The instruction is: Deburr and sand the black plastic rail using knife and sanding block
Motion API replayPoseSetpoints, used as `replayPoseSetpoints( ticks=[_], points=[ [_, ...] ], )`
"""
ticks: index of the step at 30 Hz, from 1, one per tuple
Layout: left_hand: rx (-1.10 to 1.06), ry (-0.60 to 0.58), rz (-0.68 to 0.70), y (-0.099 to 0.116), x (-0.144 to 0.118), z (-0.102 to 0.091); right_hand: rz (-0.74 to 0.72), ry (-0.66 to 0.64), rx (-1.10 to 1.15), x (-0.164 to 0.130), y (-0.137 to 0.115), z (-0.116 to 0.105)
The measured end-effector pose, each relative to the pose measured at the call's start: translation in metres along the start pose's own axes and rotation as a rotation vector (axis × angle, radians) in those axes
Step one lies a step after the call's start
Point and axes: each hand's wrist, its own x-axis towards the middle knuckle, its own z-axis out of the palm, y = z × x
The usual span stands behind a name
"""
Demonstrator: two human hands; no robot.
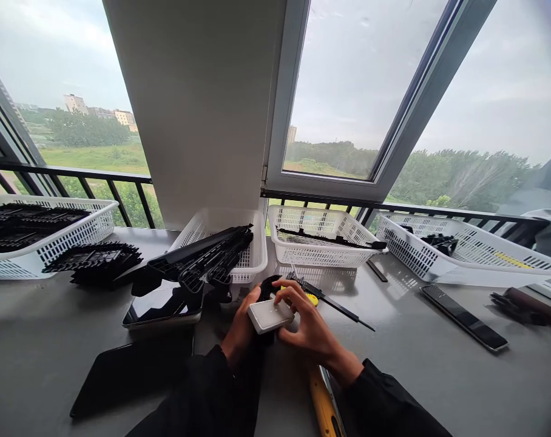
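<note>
My left hand [240, 332] is wrapped round the left side of a small white rectangular block [270, 315], in front of me and just above the table. Behind the block a curved black piece [270, 286] shows; I cannot tell whether it is joined to the block. My right hand [309, 328] has its fingertips on the block's top face and its thumb near the lower right edge. Beyond the right hand lies a black caliper [337, 307] with yellow parts. Below that hand is a yellow-handled tool [321, 400], partly hidden by the wrist.
White baskets [318, 258] line the back, several holding black plastic parts. Long black parts [207, 258] jut from one over a tablet-like device [161, 309]. A dark flat panel [130, 376] lies front left, black parts [100, 261] behind it, a phone-like device [464, 317] right.
</note>
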Motion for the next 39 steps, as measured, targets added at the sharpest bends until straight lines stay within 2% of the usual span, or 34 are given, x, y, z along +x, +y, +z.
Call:
replayPoseSetpoints(
  ticks=[11,17,22,26,31,35,39],
  points=[
    [-0.013,0.100,-0.011,0.004,0.002,0.001,-0.052,-0.007,0.056,-0.003,-0.011,0.002],
    [0.031,0.092,-0.023,0.008,0.000,0.001,-0.037,0.165,-0.119,0.000,-0.002,0.002],
    [0.093,0.127,0.044,0.018,-0.005,0.000,-0.097,0.112,-0.136,-0.001,0.002,0.003],
    [0.146,0.149,0.061,0.022,-0.007,-0.003,-0.059,0.162,-0.147,-0.001,0.003,0.002],
    [0.173,0.165,0.058,0.019,-0.003,-0.005,-0.100,0.062,-0.108,0.001,0.000,0.000],
    [0.145,0.129,0.032,0.016,-0.001,-0.004,-0.022,0.149,-0.134,0.002,-0.002,0.001],
    [0.095,0.109,0.013,0.014,0.000,-0.002,-0.060,0.056,-0.088,0.000,-0.005,0.001]
  ],
)
